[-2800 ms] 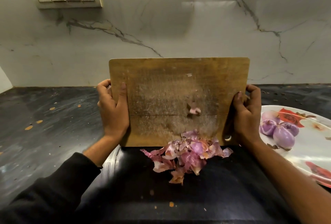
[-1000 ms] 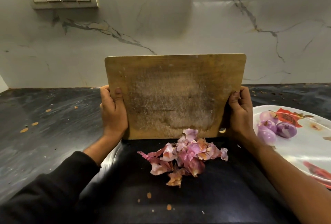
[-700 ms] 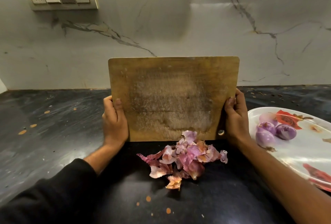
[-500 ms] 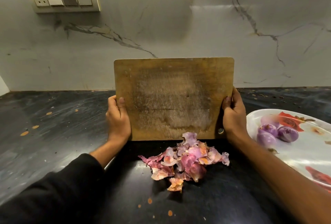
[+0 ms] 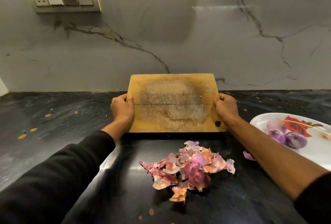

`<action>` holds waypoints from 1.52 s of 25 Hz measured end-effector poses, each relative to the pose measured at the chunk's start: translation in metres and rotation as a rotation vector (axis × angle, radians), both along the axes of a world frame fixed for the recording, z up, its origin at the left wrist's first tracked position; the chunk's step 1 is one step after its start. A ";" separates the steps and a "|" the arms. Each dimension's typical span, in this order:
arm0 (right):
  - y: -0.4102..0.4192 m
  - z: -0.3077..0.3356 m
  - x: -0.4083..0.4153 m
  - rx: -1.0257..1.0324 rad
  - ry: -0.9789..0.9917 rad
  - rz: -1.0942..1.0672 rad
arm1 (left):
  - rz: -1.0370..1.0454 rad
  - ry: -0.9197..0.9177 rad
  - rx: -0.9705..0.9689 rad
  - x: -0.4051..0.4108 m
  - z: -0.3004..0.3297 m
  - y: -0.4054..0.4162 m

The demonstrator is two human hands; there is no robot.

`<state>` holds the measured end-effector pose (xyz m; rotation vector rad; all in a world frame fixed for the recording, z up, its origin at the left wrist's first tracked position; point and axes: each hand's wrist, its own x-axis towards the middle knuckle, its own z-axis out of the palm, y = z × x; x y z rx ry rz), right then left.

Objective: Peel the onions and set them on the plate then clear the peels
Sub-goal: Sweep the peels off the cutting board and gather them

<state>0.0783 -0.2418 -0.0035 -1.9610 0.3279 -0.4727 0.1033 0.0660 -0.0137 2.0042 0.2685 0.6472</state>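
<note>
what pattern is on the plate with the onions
White plate with a red rose print, beside the peeled onions; the head view shows it best.

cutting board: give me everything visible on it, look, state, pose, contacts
The cutting board is a rectangular wooden slab with rounded corners, yellowish at the edges and worn grey and scored in the middle. A thin crack runs across it, and a small hole sits near its lower right corner. It is tilted up towards the wall. The left hand and right hand grip its side edges. No peels lie on it.

Three peeled onions (image 5: 284,135), one plate (image 5: 318,154), one cutting board (image 5: 174,103), one peel pile (image 5: 188,168).
</note>
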 end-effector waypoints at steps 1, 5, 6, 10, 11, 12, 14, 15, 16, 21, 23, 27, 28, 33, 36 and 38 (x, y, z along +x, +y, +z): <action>0.000 -0.003 0.003 -0.016 0.036 -0.010 | 0.002 0.033 0.000 0.003 -0.002 0.000; -0.001 -0.013 0.008 -0.070 0.104 -0.066 | 0.042 0.121 0.031 0.017 -0.010 0.004; -0.001 -0.013 0.009 -0.073 0.120 -0.081 | 0.052 0.139 0.035 0.021 -0.012 0.005; 0.001 -0.012 0.010 -0.046 0.179 -0.129 | 0.067 0.240 0.046 0.035 -0.023 0.010; 0.001 -0.012 0.011 -0.051 0.199 -0.134 | 0.066 0.253 0.044 0.037 -0.025 0.010; 0.002 -0.010 0.012 -0.063 0.227 -0.136 | 0.067 0.262 0.042 0.038 -0.027 0.011; 0.002 -0.010 0.016 -0.086 0.269 -0.144 | 0.068 0.278 0.051 0.042 -0.029 0.011; 0.002 -0.012 0.020 -0.093 0.282 -0.151 | 0.070 0.290 0.061 0.043 -0.029 0.010; 0.002 -0.012 0.022 -0.092 0.293 -0.163 | 0.072 0.302 0.072 0.045 -0.030 0.010; 0.004 -0.013 0.031 -0.120 0.330 -0.216 | 0.079 0.342 0.074 0.050 -0.032 0.012; 0.007 -0.010 0.033 -0.125 0.331 -0.235 | 0.078 0.354 0.085 0.051 -0.031 0.012; 0.013 -0.006 0.031 -0.142 0.320 -0.211 | 0.072 0.368 0.104 0.050 -0.029 0.012; 0.014 -0.006 0.028 -0.130 0.313 -0.200 | 0.067 0.370 0.125 0.050 -0.029 0.012; 0.014 -0.013 0.020 -0.153 0.306 -0.156 | 0.019 0.371 0.264 0.049 -0.029 0.010; 0.013 -0.010 0.008 -0.159 0.319 -0.094 | -0.036 0.410 0.297 0.050 -0.030 0.015; 0.014 -0.005 -0.005 -0.172 0.284 -0.032 | -0.044 0.393 0.331 0.045 -0.029 0.017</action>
